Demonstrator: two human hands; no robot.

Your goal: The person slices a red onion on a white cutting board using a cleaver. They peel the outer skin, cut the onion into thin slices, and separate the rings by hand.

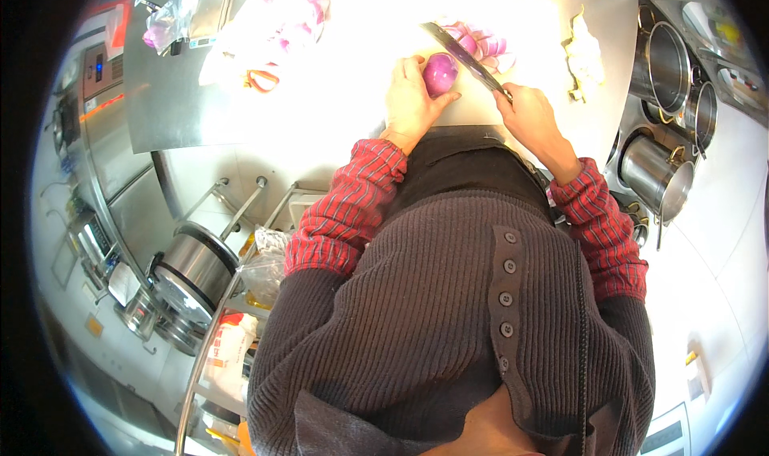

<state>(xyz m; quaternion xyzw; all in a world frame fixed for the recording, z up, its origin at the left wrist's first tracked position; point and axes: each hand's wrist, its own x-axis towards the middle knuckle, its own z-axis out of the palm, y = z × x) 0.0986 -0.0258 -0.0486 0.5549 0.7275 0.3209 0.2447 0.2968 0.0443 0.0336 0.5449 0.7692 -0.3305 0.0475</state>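
Note:
A whole, peeled purple onion (440, 74) rests on the pale, overexposed board (473, 113) at the table's near edge. My left hand (410, 102) is closed around its left and near sides, thumb below it. My right hand (529, 118) grips the handle of a kitchen knife (463, 54). The dark blade slants away to the upper left, just right of the onion; whether it touches the onion I cannot tell. Beyond the blade lie several cut onion pieces (490, 49).
More purple onion pieces (300, 23) are heaped at the far left, near a reddish-brown loop (263, 80). Clear plastic bags (170, 19) lie at the table's far left corner. Pale yellowish scraps (584, 55) sit on the right. Metal pots (658, 175) stand right of the table.

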